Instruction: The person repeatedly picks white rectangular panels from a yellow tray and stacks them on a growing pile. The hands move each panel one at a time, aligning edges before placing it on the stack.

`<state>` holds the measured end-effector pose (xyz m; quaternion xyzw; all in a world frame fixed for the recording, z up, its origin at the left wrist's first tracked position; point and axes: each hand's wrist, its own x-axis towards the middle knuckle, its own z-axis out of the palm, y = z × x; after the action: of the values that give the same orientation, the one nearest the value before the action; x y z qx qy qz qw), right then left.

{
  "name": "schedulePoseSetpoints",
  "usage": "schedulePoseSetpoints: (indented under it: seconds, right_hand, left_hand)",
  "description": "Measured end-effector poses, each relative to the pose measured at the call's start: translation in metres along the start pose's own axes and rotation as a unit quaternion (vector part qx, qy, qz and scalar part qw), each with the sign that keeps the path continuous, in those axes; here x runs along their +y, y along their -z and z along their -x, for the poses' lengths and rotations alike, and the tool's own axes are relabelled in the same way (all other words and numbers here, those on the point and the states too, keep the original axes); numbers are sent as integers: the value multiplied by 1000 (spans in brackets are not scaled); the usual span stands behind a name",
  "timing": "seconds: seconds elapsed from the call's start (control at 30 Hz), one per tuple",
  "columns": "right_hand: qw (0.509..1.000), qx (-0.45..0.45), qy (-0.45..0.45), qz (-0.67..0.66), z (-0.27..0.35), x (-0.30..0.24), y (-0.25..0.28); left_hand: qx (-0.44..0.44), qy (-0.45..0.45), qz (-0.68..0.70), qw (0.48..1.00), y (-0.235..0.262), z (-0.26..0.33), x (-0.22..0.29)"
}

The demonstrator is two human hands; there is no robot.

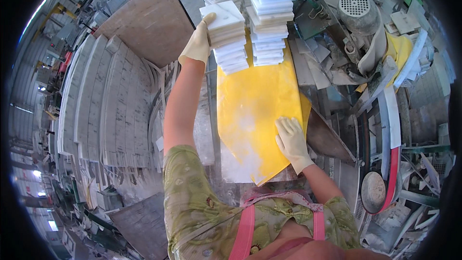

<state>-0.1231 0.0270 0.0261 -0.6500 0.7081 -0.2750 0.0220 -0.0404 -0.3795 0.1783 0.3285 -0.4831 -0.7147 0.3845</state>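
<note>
My left hand (198, 41), in a cream rubber glove, reaches forward to the near left stack of white marble tiles (228, 33). Its fingers close on the left edge at the top marble tile (224, 13); part of the grip is hidden. Beside it on the right stands a second, taller stack of white marble tiles (268, 14). A yellow sheet (255, 101) with white dust lies under the stacks and stretches toward me. Flat on the sheet's near right part lies my right hand (291, 142), gloved too, fingers extended and holding nothing.
Long grey slabs (115, 101) stand in rows at the left, near a large brown board (151, 24). At the right are a dusty motor with a round grille (354, 6), broken stone pieces (315, 60) and a belt with a red section (392, 178).
</note>
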Motion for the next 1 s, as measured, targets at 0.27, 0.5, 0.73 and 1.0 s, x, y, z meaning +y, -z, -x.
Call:
schedulePoseSetpoints:
  seconds: [0.27,0.5,0.73,1.0]
  right_hand:
    - [1000,19,5,11,0,-5,1]
    - [999,40,26,-3,2,-2,0]
    - [998,53,26,24,9,3,-6]
    - [998,40,23,30,9,-1,0]
  left_hand:
    - [-1,91,-218,972,11,11,32]
    - [-39,7,-549,835,4,17,56]
    - [-26,-49,-485,873,19,-6,20]
    - [-6,-22,-503,864,12,-5,34]
